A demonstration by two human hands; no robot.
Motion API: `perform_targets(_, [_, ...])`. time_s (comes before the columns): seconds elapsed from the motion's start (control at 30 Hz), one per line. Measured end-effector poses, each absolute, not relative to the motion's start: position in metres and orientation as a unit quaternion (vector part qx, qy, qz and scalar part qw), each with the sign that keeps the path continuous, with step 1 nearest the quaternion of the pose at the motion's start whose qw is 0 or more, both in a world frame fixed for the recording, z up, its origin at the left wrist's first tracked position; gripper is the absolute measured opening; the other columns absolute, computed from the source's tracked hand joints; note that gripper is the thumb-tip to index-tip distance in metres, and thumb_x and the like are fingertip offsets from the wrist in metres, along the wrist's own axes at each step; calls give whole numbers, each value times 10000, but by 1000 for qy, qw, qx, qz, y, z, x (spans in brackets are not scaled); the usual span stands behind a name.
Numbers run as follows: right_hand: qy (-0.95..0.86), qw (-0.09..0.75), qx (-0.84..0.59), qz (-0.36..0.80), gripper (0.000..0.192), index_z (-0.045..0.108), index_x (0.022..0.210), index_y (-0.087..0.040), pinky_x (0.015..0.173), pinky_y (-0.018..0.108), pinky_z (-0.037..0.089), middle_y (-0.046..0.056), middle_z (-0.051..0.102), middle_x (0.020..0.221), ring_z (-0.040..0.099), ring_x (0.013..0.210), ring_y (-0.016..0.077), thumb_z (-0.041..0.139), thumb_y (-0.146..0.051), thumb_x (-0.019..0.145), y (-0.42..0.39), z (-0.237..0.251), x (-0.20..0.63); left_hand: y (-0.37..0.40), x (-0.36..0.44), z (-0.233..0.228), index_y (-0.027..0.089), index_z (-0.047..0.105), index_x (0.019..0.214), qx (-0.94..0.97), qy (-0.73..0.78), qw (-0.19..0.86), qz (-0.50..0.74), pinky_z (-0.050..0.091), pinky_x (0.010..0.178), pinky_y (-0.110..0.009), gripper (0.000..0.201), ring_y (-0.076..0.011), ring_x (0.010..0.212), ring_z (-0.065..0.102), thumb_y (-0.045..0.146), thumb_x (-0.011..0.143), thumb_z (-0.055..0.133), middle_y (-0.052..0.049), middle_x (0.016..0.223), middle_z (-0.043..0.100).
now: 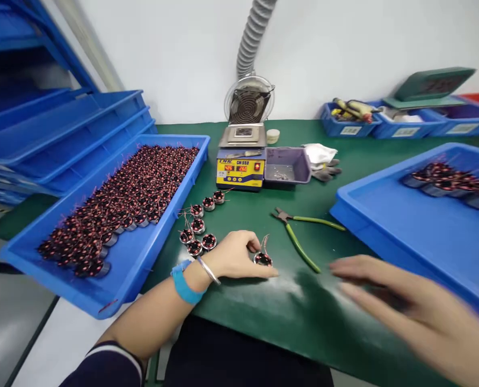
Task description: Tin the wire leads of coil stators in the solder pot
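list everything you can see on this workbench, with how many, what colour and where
Left tray: one, blue, left edge of the bench, packed with dark copper-wound coils.
Right tray: one, blue, right side, a few coils in its far corner.
Loose coils: about eight, dark red, in a cluster beside the left tray.
Single coil: one, at the left fingertips.
Cutters: one pair, green handles, bench centre.
Solder station: one, yellow, rear centre.
Small bin: one, purple, right of the station.
Gloves: grey and white, beside the bin.
Fan and hose: grey, behind the station.
Rear bins: several, blue, far right.
Left hand: on the single coil, blue wristband.
Right hand: blurred, open, holding nothing.
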State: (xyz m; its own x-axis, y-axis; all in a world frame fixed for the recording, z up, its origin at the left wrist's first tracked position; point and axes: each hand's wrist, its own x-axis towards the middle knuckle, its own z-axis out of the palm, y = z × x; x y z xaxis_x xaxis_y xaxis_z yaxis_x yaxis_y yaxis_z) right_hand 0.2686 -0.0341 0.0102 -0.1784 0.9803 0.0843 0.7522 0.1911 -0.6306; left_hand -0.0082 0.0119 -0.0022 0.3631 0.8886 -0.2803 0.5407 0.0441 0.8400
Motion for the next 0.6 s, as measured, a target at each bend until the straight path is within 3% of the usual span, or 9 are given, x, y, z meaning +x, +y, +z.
perform_targets(0.07, [-739,208,-518,377,429,711,835,-234,602,306,538,89,706,899,654,742,220,560,-635,815,-20,8,223,13,-6,-1,152,581,769,616,543,535,199,341,499,-195,266,-76,520,471,262,608,761,63,574,530])
perform_targets(0.2, [-692,205,-497,482,430,695,661,-191,506,265,462,47,667,697,570,561,150,614,-603,750,14,-4,173,19,0,-7,124,587,691,514,549,601,273,356,506,-169,64,-53,511,489,79,662,621,52,555,553])
perform_targets(0.4, [-589,280,-477,589,442,708,641,-179,574,257,513,52,661,729,609,624,149,743,-619,643,14,-18,164,24,3,-12,120,581,610,464,554,627,291,385,536,-169,116,-46,512,486,25,672,601,52,535,563])
perform_targets(0.6, [-522,295,-487,635,560,648,591,-165,497,222,498,52,655,678,558,539,107,784,-705,526,13,-16,165,23,6,-7,126,549,592,432,559,651,276,345,467,-152,153,-27,427,396,11,691,569,87,453,474])
